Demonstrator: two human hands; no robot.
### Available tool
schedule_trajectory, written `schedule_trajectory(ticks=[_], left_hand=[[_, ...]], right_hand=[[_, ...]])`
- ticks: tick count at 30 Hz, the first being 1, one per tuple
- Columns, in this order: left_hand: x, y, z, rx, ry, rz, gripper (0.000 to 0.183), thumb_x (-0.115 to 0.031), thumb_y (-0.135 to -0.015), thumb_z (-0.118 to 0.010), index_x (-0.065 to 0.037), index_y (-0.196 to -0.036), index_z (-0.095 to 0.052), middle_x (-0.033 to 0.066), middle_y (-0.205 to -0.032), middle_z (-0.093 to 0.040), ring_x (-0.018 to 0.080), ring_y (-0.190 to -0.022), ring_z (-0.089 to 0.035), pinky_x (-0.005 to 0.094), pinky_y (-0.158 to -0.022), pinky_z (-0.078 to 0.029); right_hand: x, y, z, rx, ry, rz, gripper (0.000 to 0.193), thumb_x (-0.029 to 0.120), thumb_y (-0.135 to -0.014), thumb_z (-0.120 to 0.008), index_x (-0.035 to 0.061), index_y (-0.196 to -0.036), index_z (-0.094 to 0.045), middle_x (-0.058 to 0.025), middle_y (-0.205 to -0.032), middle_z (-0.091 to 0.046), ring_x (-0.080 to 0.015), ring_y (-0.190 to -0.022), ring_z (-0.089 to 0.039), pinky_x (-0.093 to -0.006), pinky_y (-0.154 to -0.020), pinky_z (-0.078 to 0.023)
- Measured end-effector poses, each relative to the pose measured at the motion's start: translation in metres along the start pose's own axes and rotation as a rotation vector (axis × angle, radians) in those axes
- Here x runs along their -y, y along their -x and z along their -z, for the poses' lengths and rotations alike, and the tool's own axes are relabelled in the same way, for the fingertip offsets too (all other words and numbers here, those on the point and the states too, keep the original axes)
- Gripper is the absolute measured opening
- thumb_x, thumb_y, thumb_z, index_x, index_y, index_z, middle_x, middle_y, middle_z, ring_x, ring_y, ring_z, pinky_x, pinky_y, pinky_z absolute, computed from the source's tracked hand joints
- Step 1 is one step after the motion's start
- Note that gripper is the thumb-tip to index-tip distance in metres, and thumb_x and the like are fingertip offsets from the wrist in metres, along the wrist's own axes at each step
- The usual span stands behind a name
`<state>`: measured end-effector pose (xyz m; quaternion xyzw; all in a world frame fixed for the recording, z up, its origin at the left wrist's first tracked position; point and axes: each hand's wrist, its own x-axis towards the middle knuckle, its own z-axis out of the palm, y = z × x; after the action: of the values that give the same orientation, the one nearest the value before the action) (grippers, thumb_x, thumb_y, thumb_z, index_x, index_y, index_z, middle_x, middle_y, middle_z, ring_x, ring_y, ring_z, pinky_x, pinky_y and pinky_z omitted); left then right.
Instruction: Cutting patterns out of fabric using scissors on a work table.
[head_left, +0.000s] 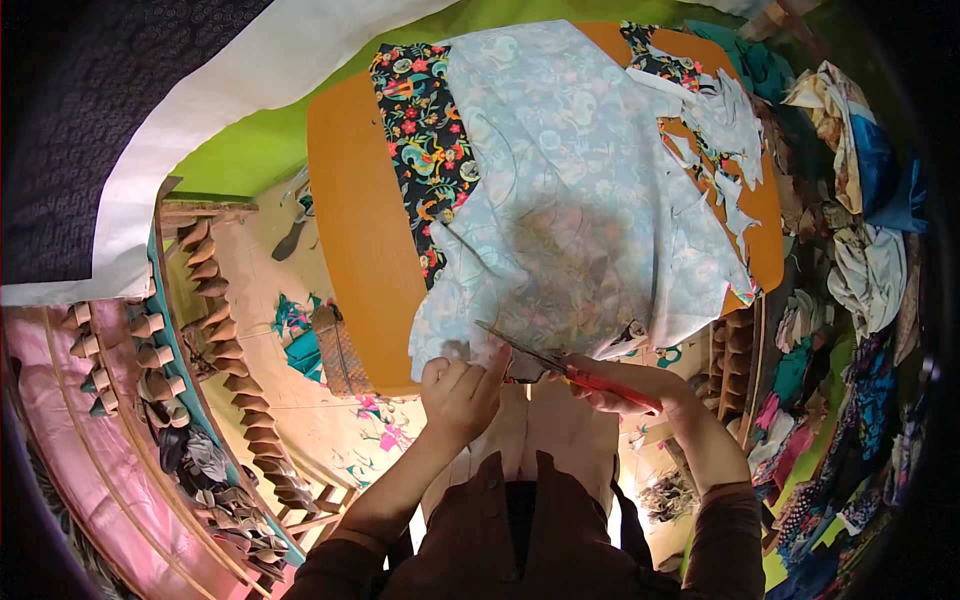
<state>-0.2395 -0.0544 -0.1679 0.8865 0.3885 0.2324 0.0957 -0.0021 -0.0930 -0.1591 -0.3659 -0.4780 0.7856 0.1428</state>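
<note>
A large patterned fabric (570, 130) lies pale side up on an orange table (350, 200), its near edge hanging at the front. Along its left side a folded-over strip shows the black floral face (425, 140). My left hand (463, 400) is closed on the near edge of the cloth, left of the blades. In my right hand (615, 385) are scissors with red handles (620, 388), fingers wrapped round the grips. Their dark blades point up and left across the near edge, close to my left fingertips. A shadow falls over the middle of the cloth.
Torn, jagged fabric scraps (735, 120) lie at the table's right. Piles of cloth (870, 270) crowd the far right. Racks with rows of wooden shoe lasts (230, 350) stand at left. Colourful offcuts (385, 425) litter the floor. A dark sheet with white edging (130, 200) spans the upper left.
</note>
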Motion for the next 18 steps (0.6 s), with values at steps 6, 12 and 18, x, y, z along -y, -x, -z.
schedule_trajectory(ticks=[6,12,18], left_hand=[[0.002,0.008,-0.002,-0.05,-0.017,-0.026,0.029,-0.004,-0.059,-0.057,-0.012,-0.086,-0.064,-0.0044,-0.055,-0.036,0.0114,-0.052,-0.039,0.0271,-0.055,-0.027],[0.003,0.011,-0.001,-0.063,-0.032,-0.006,0.025,-0.005,-0.057,-0.061,-0.013,-0.08,-0.065,-0.0056,-0.053,-0.038,0.011,-0.053,-0.042,0.0288,-0.056,-0.028],[0.003,-0.003,0.017,0.02,0.196,0.061,0.042,-0.017,-0.06,-0.063,-0.007,-0.101,-0.058,-0.0038,-0.058,-0.043,0.0143,-0.057,-0.044,0.029,-0.057,-0.03]], right_hand=[[0.012,-0.005,0.015,0.081,0.044,-0.105,0.049,0.04,-0.084,-0.051,0.0081,-0.12,-0.04,-0.0003,-0.067,-0.044,-0.0107,-0.059,-0.043,-0.0244,-0.055,-0.036],[0.017,-0.003,0.027,0.103,-0.041,-0.285,0.073,0.061,-0.067,-0.057,0.008,-0.116,-0.045,0.0039,-0.067,-0.042,-0.0052,-0.052,-0.04,-0.0192,-0.047,-0.033],[0.011,-0.003,0.025,0.087,-0.123,-0.247,0.072,0.06,-0.068,-0.058,0.0073,-0.116,-0.045,0.0046,-0.067,-0.042,-0.004,-0.052,-0.039,-0.0187,-0.044,-0.031]])
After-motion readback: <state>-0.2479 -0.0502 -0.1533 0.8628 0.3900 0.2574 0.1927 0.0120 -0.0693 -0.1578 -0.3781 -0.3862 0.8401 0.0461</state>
